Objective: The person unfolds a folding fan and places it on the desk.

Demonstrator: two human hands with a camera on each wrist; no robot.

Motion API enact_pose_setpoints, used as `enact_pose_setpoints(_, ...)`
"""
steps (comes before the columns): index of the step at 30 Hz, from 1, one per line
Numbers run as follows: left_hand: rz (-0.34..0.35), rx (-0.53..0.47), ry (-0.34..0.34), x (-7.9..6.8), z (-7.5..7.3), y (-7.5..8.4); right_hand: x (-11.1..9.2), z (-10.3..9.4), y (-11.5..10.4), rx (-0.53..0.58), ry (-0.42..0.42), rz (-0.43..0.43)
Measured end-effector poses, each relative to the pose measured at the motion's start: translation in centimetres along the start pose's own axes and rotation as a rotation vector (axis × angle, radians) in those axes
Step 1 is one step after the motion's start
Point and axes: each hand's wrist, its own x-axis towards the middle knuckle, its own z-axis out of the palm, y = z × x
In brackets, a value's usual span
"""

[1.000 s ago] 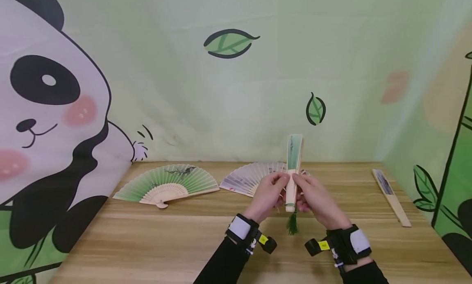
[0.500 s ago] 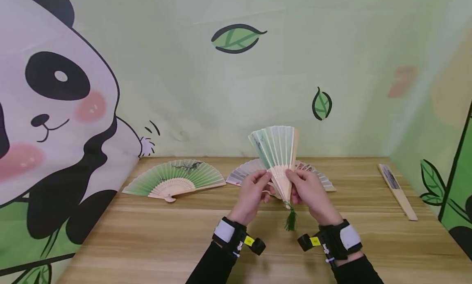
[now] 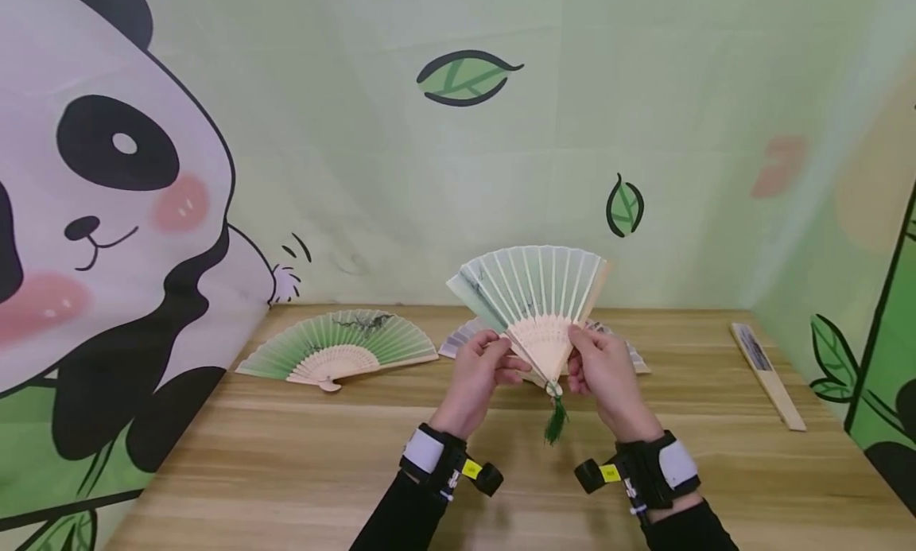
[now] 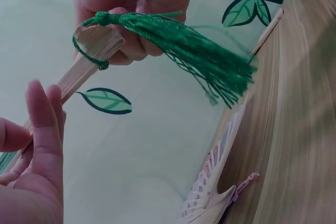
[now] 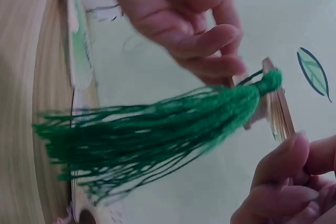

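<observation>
A pale green folding fan (image 3: 538, 289) with wooden ribs is held upright over the table, spread partway. My left hand (image 3: 478, 376) pinches its left guard stick between thumb and fingers. On the other side my right hand (image 3: 604, 372) grips the right guard stick, thumb on the near face. From the pivot hangs a dark green tassel (image 3: 555, 421), seen large as a green tassel (image 4: 184, 45) in the left wrist view. A white-and-purple fan (image 3: 458, 338) lies spread behind the held one, which hides most of it.
Farther left on the wooden table (image 3: 343, 448) lies a spread green fan (image 3: 339, 348). A folded fan (image 3: 769, 376) rests near the right edge. Behind the table stands a printed backdrop (image 3: 343, 177) with a panda and leaves.
The held fan has gone from folded to partly spread, its leaf fanning out to both sides. My left hand has moved left, away from the right hand.
</observation>
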Motion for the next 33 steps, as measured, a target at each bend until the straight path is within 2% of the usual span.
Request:
enact_pose_setpoints(7,0.036,0.006,0.021,-0.1,0.1,0.1,0.0,-0.3,0.4,-0.018,0.084,-0.034)
enact_pose_setpoints(13,0.054,0.006,0.052,-0.1,0.2,0.1,0.3,-0.4,0.8,0.110,0.137,-0.010)
enact_pose_setpoints(22,0.047,-0.018,0.061,0.0,-0.1,0.1,0.1,-1.0,0.6,0.307,0.105,0.064)
enact_pose_setpoints(33,0.012,-0.030,0.056,0.1,0.0,-0.3,-0.4,-1.9,0.4,0.477,0.097,0.041)
